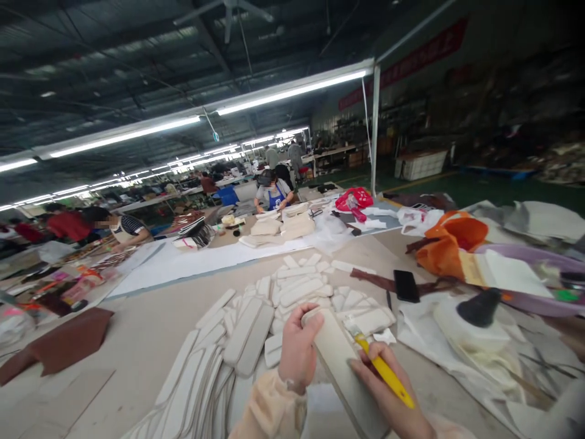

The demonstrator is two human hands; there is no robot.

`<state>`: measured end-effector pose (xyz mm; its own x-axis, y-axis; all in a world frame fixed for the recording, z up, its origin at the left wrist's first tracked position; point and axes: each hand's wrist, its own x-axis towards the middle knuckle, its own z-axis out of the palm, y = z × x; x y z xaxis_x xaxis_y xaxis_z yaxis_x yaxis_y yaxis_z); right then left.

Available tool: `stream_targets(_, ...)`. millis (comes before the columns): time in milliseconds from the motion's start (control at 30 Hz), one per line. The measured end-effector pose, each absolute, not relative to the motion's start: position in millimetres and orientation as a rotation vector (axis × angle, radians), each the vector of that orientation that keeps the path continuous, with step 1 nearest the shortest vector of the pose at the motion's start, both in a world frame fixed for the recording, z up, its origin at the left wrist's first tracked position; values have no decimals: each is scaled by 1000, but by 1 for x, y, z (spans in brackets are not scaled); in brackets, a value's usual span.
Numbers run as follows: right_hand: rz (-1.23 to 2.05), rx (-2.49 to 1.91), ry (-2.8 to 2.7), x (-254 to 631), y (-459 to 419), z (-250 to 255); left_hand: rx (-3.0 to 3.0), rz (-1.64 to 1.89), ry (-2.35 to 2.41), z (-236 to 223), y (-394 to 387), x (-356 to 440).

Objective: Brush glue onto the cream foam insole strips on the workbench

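Note:
My left hand (298, 349) is closed round the far end of a long, flat, cream-coloured strip (343, 371) and holds it tilted above the table. My right hand (388, 396) grips a yellow-handled brush (382, 369) whose white bristle tip rests on the strip's upper right edge. Beyond and to the left of my hands lies a spread of several similar cream pieces (274, 305), some fanned out in overlapping rows.
A black phone (406, 285) lies right of the pieces, near an orange bag (450, 241) and a black-capped white container (479, 311). Brown sheet material (68, 341) lies at the left. Other people (273, 192) work at the far end of the long table (150, 317).

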<state>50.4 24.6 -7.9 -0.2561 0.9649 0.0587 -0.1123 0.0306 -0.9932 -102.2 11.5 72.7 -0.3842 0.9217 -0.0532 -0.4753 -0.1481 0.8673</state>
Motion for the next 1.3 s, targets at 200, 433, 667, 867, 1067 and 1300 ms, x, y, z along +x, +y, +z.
stream_targets(200, 1385, -980, -1277, 37, 27, 15, 584, 1675, 905, 74, 7, -94)
stream_targets(433, 1431, -916, -1316, 22, 22, 25, 519, 1697, 896, 82, 1, -104)
stream_targets(667, 1351, -921, -1424, 27, 13, 29, 414, 1723, 865, 92, -2, -122)
stream_targets(867, 1322, -959, -1435, 40, 7, 27, 235, 1840, 787, 93, 4, -156)
stream_targets(1067, 1312, -975, -1516, 47, 0, 29, 120, 1846, 782, 93, 5, -160)
stream_targets(1300, 1380, -973, -1462, 53, -5, 32, 110, 1842, 818, 92, 4, -154)
